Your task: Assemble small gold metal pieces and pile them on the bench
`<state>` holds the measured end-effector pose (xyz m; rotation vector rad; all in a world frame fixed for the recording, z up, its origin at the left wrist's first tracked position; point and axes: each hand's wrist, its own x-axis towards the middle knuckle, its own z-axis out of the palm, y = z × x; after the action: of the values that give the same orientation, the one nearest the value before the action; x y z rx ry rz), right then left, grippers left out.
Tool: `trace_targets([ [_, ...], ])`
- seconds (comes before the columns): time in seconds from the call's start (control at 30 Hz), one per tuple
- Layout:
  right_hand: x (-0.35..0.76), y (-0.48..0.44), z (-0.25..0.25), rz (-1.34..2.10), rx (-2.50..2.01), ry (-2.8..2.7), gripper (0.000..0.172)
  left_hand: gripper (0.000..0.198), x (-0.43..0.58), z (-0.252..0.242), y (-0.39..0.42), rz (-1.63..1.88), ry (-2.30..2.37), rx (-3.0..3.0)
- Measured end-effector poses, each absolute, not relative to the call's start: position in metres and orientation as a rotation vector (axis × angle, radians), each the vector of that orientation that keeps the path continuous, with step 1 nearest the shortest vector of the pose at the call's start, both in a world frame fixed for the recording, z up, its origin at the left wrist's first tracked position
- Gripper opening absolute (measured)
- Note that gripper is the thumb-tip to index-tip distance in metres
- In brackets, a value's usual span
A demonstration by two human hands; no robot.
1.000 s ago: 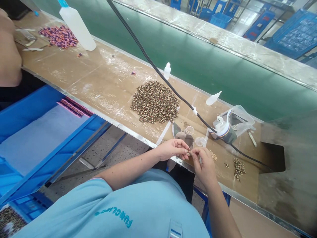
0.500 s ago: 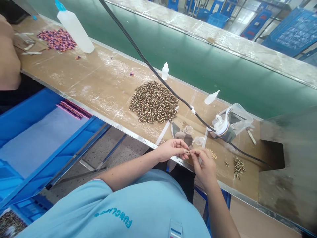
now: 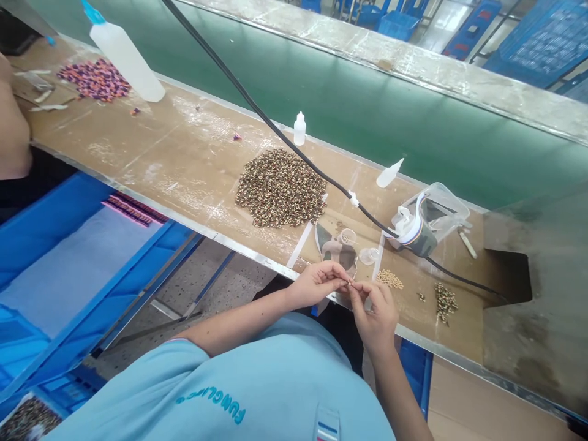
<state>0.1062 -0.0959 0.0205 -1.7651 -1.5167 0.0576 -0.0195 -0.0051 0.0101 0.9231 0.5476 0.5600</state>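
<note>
My left hand point(image 3: 319, 282) and my right hand point(image 3: 376, 309) meet at the near edge of the brown bench point(image 3: 193, 162), fingertips pinched together around one tiny brown bead-like piece point(image 3: 350, 283). A big heap of the same small brown patterned pieces point(image 3: 280, 188) lies on the bench beyond my hands. To the right of my hands lie a little pale pile point(image 3: 389, 278) and a small group of finished-looking brown pieces point(image 3: 443, 301). Small clear caps point(image 3: 368, 255) sit just past my fingers.
A black cable point(image 3: 275, 125) crosses the bench to a clear plastic container point(image 3: 432, 220). Two small dropper bottles point(image 3: 299, 128) and a large squeeze bottle point(image 3: 123, 56) stand on the bench. A pink-purple heap point(image 3: 94, 79) lies far left beside another person's arm point(image 3: 11, 131). Blue crate point(image 3: 68, 257) at left, green conveyor point(image 3: 367, 110) behind.
My hands stay pinched together on the small piece, with only slight finger movement. The camera has tilted a little, shifting the scene up and left.
</note>
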Motion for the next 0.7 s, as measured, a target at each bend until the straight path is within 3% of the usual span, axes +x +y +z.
trace_targets([
  [0.23,0.1102,-0.0991,0.0203,-0.150,-1.683,-1.688,0.013,0.030,-0.0226,0.0086,-0.0057,0.562,0.524,0.983],
  [0.7,0.1126,-0.1013,0.0191,-0.160,-1.692,-1.685,0.013,0.023,-0.0228,0.0062,-0.0084,0.559,0.561,1.072],
])
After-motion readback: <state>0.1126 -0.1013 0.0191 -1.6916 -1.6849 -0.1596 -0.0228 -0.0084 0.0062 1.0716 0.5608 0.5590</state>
